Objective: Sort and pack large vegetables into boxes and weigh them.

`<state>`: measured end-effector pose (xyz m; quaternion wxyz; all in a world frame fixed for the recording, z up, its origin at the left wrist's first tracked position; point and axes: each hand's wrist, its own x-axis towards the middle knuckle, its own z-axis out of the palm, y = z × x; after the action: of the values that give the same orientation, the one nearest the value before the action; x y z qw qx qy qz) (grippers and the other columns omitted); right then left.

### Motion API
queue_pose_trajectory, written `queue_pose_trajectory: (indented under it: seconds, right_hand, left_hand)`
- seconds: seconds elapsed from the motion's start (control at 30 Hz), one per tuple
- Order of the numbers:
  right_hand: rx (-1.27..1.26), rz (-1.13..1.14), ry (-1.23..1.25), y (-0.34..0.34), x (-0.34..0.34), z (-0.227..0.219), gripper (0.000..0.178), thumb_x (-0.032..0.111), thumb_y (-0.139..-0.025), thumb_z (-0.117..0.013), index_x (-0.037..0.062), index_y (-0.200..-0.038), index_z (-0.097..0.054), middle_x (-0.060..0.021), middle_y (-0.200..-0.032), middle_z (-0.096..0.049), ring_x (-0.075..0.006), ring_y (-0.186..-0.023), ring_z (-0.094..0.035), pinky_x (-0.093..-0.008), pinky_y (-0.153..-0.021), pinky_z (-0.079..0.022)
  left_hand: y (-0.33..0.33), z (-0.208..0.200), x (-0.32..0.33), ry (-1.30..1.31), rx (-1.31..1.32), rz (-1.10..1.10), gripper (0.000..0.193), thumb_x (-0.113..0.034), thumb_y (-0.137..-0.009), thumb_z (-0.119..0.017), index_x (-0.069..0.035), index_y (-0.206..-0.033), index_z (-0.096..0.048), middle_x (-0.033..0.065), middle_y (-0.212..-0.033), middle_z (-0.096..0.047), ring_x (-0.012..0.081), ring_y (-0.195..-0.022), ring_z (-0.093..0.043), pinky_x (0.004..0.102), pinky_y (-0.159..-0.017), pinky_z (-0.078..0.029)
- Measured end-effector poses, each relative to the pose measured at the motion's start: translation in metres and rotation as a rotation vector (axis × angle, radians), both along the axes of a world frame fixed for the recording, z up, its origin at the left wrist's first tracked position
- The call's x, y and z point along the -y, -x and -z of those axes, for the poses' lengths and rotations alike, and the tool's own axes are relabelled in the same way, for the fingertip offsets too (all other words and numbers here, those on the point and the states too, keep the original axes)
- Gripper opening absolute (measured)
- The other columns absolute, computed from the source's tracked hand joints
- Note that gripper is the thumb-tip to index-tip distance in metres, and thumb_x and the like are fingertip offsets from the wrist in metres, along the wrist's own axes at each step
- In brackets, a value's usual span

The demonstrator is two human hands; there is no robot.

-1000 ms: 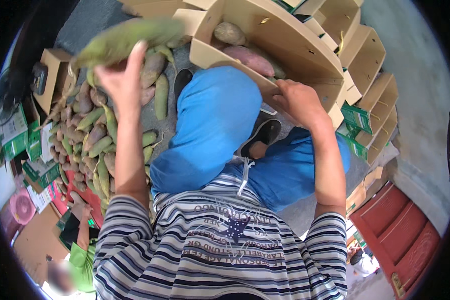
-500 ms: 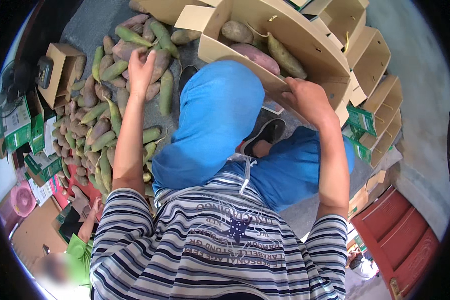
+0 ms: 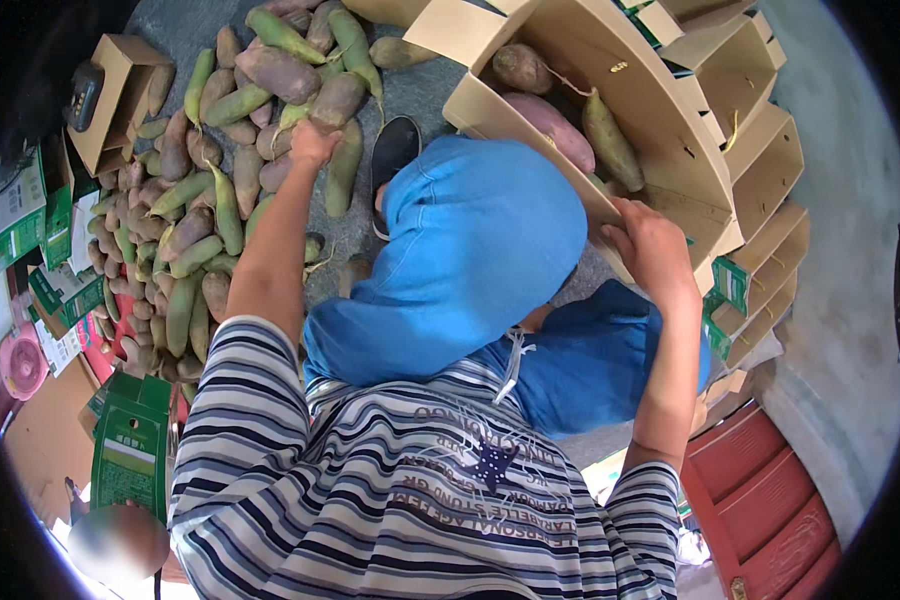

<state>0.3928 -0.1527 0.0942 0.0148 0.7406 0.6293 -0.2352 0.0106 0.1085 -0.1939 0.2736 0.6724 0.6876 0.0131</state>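
Observation:
My left hand point(image 3: 315, 145) reaches into the heap and closes around the lower end of a brownish-purple radish point(image 3: 339, 98); its fingertips are partly hidden. Beside that hand lies a long green radish point(image 3: 345, 172). My right hand point(image 3: 654, 243) grips the near wall of an open cardboard box point(image 3: 690, 120), thumb bent over the edge. Inside the box are a round brown radish point(image 3: 521, 68), a pinkish-purple radish point(image 3: 553, 130) and a long green radish point(image 3: 611, 140) with a thin tail.
A wide heap of radishes point(image 3: 160, 235) covers the floor to the left. Open cardboard boxes point(image 3: 767, 165) line the right, near a wall. A small carton point(image 3: 110, 105) stands far left. Another person, with a green carton point(image 3: 130, 440) nearby, is at lower left. My blue-trousered knee point(image 3: 480, 220) lies between my hands.
My left hand has gone from open above the heap to closed around a radish. My right hand still holds the box wall. The view has shifted, and a green carton now shows by the other person.

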Motion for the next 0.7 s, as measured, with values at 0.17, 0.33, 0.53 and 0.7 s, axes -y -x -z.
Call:
queue_pose_trajectory:
  seconds: [0.17,0.33,0.53,0.7]
  right_hand:
    - [0.025,0.045,0.060,-0.006,0.010,-0.001,0.031,0.019,-0.078,-0.059,0.0057,-0.106,-0.054,-0.0170,-0.090,-0.060,-0.0331,-0.088,-0.057,-0.0419,-0.073,-0.046]
    - [-0.031,0.004,0.058,-0.001,0.000,0.010,0.029,0.020,-0.079,-0.058,0.0046,-0.103,-0.055,-0.0155,-0.090,-0.059,-0.0334,-0.086,-0.056,-0.0412,-0.072,-0.045]
    - [-0.001,0.050,0.008,-0.001,0.012,0.013,0.022,0.019,-0.078,-0.059,0.0055,-0.095,-0.056,-0.0144,-0.081,-0.060,-0.0318,-0.081,-0.058,-0.0418,-0.069,-0.046]
    - [-0.004,-0.015,-0.097,0.001,0.003,0.012,0.020,0.019,-0.077,-0.059,0.0052,-0.091,-0.055,-0.0140,-0.081,-0.060,-0.0311,-0.081,-0.058,-0.0413,-0.068,-0.047]
  left_hand:
    - [-0.045,-0.019,-0.004,0.114,-0.273,0.113,0.077,-0.045,-0.059,-0.074,0.003,-0.111,-0.045,0.0222,-0.111,-0.053,0.0374,-0.108,-0.048,0.0395,-0.089,-0.042]
    - [0.012,0.010,-0.013,0.020,-0.017,0.054,0.075,-0.042,-0.054,-0.079,0.008,-0.100,-0.049,0.0235,-0.100,-0.057,0.0317,-0.094,-0.056,0.0371,-0.078,-0.046]
    - [-0.048,-0.038,0.028,0.176,0.363,-0.367,0.064,-0.044,-0.064,-0.075,0.005,-0.099,-0.052,0.0135,-0.097,-0.057,0.0232,-0.075,-0.058,0.0317,-0.061,-0.049]
    - [-0.002,-0.040,0.028,0.564,1.010,-0.638,0.055,-0.040,-0.075,-0.067,0.000,-0.109,-0.051,0.0112,-0.098,-0.058,0.0186,-0.070,-0.059,0.0279,-0.060,-0.051]
